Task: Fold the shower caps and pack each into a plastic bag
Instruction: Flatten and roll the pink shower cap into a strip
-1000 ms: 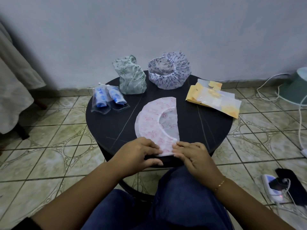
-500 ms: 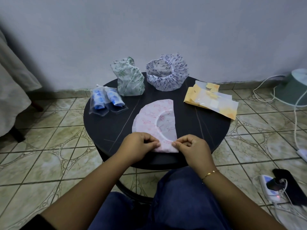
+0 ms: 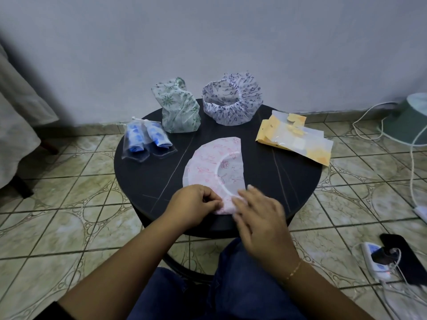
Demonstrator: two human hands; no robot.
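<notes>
A pink-patterned shower cap [image 3: 208,165], folded into a half circle, lies flat on the round black table [image 3: 288,181]. My left hand [image 3: 193,205] pinches its near end, which is rolled up a little. My right hand [image 3: 258,218] lies over that same end with fingers spread and fairly straight, blurred by motion. Behind stand a green-patterned cap [image 3: 179,107] and a purple-patterned cap [image 3: 232,100], both unfolded. Two clear bags with rolled blue caps [image 3: 145,140] lie at the left. A stack of yellow-edged plastic bags [image 3: 295,138] lies at the right.
The table stands on a tiled floor close to a pale wall. White cables, a power strip [image 3: 379,262] and a dark phone [image 3: 402,257] lie on the floor at the right. A grey cloth [image 3: 16,112] hangs at the left. My knees are under the table's near edge.
My right hand has opened from a pinch and moved left over the cap's near end. The near end has started to roll up. My left hand keeps its pinch.
</notes>
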